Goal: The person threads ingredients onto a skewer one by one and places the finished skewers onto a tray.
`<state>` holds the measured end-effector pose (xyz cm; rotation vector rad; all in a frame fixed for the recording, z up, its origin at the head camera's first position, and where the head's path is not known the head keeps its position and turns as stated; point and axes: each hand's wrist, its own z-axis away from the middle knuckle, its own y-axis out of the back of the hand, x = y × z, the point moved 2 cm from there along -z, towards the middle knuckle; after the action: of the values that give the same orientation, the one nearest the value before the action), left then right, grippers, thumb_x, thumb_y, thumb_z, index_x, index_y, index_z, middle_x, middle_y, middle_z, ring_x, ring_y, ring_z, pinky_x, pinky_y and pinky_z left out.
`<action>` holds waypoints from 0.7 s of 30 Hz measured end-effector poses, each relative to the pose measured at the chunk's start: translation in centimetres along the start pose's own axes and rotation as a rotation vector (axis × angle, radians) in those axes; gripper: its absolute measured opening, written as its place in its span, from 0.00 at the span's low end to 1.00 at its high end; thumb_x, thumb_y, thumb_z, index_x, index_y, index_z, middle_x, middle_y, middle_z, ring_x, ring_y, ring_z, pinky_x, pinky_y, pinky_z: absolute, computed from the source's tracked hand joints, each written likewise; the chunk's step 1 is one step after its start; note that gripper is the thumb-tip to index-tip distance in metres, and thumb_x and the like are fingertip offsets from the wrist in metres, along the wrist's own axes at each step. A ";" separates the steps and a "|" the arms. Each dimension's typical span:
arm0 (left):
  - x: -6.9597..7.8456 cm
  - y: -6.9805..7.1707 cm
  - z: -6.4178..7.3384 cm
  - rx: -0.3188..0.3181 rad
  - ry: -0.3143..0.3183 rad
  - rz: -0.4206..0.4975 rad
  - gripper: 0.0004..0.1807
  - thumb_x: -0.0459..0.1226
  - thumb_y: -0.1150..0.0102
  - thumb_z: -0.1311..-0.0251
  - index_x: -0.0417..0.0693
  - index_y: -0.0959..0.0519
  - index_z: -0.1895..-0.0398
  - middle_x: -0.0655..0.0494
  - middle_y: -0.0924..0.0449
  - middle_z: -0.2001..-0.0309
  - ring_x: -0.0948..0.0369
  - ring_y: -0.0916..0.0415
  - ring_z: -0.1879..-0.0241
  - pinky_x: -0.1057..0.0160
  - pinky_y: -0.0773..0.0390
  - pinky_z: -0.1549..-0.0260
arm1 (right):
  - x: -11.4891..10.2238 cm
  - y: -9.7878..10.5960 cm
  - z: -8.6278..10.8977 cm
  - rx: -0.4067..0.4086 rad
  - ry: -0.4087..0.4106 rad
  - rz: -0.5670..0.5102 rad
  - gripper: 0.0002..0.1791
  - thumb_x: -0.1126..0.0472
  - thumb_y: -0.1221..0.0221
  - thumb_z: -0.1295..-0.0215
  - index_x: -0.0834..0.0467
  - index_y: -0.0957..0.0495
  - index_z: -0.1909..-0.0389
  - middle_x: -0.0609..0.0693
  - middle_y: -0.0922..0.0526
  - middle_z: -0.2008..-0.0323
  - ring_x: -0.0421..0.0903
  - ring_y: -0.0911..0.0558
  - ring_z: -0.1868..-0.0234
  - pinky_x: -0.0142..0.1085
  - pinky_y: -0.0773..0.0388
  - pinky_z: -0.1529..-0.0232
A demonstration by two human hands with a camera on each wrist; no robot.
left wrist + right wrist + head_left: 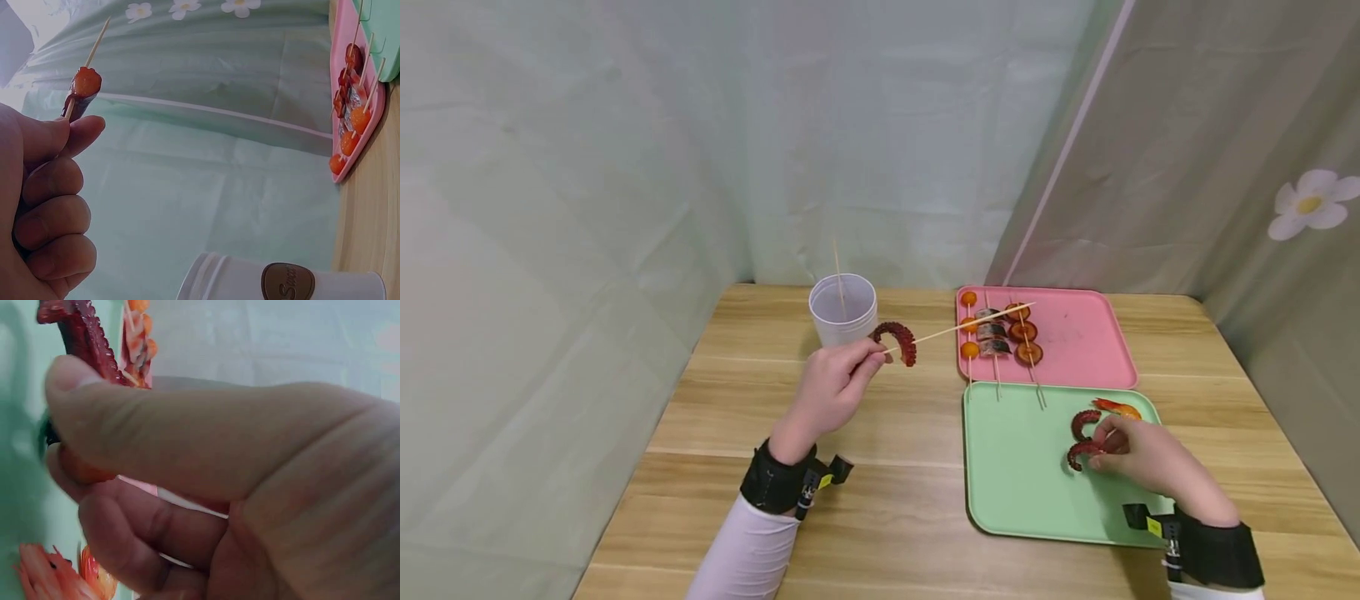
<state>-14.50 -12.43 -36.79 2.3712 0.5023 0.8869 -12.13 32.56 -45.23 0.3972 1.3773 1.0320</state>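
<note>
My left hand (831,387) pinches a bamboo skewer (973,326) between thumb and forefinger, beside the white cup. A curled dark-red octopus tentacle (907,343) is threaded on that skewer close to the fingertips; the left wrist view shows the tentacle's orange-red cut end (87,81). Over the green tray (1011,475), my right hand (1138,458) pinches a second tentacle (1078,455), its curled tip sticking out to the left. Just behind it another tentacle (1082,423) lies on the tray. A shrimp (1116,408) is near the tray's far right corner, partly hidden by the hand.
Behind the green tray sits a pink tray (1093,342). Laid across its left side are skewers of orange balls (969,351), silvery fish pieces (994,347) and brown mushroom-like slices (1028,354). One skewer (838,271) stands in the white cup (842,329). Curtains (880,167) hang behind the wooden table (895,500).
</note>
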 end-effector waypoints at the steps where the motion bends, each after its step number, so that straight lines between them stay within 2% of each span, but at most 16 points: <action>1: 0.0 0.0 0.0 0.000 -0.002 0.000 0.05 0.28 0.39 0.27 0.40 0.14 0.59 0.56 0.18 0.71 0.64 0.28 0.75 0.61 0.24 0.73 | 0.0 0.1 -0.1 0.000 0.008 -0.020 0.18 0.58 0.23 0.37 0.60 0.17 0.53 0.47 0.16 0.64 0.44 0.19 0.63 0.37 0.24 0.66; 4: 0.1 0.1 -0.1 0.003 -0.005 0.000 0.05 0.28 0.38 0.27 0.40 0.14 0.59 0.55 0.18 0.71 0.64 0.27 0.75 0.61 0.24 0.73 | -0.2 0.4 -0.5 0.000 0.050 -0.093 0.20 0.58 0.28 0.31 0.63 0.16 0.42 0.50 0.14 0.59 0.42 0.18 0.65 0.36 0.23 0.69; 7: 0.1 0.2 -0.1 0.009 -0.010 0.000 0.04 0.28 0.38 0.27 0.40 0.14 0.59 0.56 0.18 0.71 0.64 0.27 0.75 0.61 0.24 0.74 | -0.5 0.9 -1.2 0.025 0.090 -0.163 0.18 0.61 0.33 0.25 0.66 0.17 0.40 0.53 0.13 0.55 0.40 0.19 0.63 0.35 0.23 0.69; 10: 0.2 0.3 -0.2 0.014 -0.019 -0.001 0.04 0.28 0.38 0.27 0.40 0.14 0.59 0.56 0.18 0.72 0.63 0.27 0.75 0.60 0.24 0.74 | -1.0 1.4 -2.0 0.064 0.097 -0.222 0.17 0.60 0.37 0.21 0.66 0.18 0.39 0.55 0.13 0.51 0.42 0.18 0.59 0.36 0.21 0.64; 12: 0.2 0.3 -0.2 0.016 -0.026 -0.004 0.04 0.28 0.38 0.27 0.40 0.14 0.59 0.56 0.18 0.72 0.63 0.27 0.75 0.60 0.23 0.73 | -1.5 1.8 -2.5 0.093 0.085 -0.240 0.19 0.56 0.37 0.20 0.64 0.20 0.39 0.55 0.13 0.49 0.44 0.17 0.53 0.35 0.21 0.56; 14: 0.2 0.3 -0.1 0.015 -0.033 -0.007 0.04 0.28 0.38 0.27 0.40 0.14 0.59 0.55 0.18 0.72 0.64 0.27 0.75 0.60 0.23 0.73 | -2.0 2.0 -3.0 0.102 0.066 -0.298 0.20 0.53 0.39 0.19 0.63 0.24 0.37 0.57 0.14 0.48 0.48 0.16 0.51 0.37 0.21 0.54; 18: 0.2 0.2 0.0 -0.004 -0.025 -0.019 0.04 0.28 0.38 0.27 0.42 0.15 0.59 0.58 0.20 0.72 0.65 0.28 0.75 0.62 0.24 0.73 | -3.6 2.1 -4.0 0.114 0.073 -0.431 0.22 0.52 0.43 0.16 0.63 0.32 0.33 0.62 0.15 0.48 0.49 0.18 0.56 0.40 0.22 0.62; 21: 0.2 0.1 0.1 -0.012 -0.015 -0.027 0.04 0.29 0.37 0.27 0.42 0.14 0.59 0.59 0.22 0.73 0.65 0.29 0.75 0.63 0.25 0.73 | -5.1 1.9 -5.0 0.123 0.097 -0.503 0.23 0.51 0.47 0.14 0.62 0.32 0.30 0.58 0.17 0.50 0.49 0.23 0.60 0.43 0.26 0.66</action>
<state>-14.23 -12.45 -36.70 2.3532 0.5199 0.8568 -16.77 27.96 -41.72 0.0778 1.5300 0.5594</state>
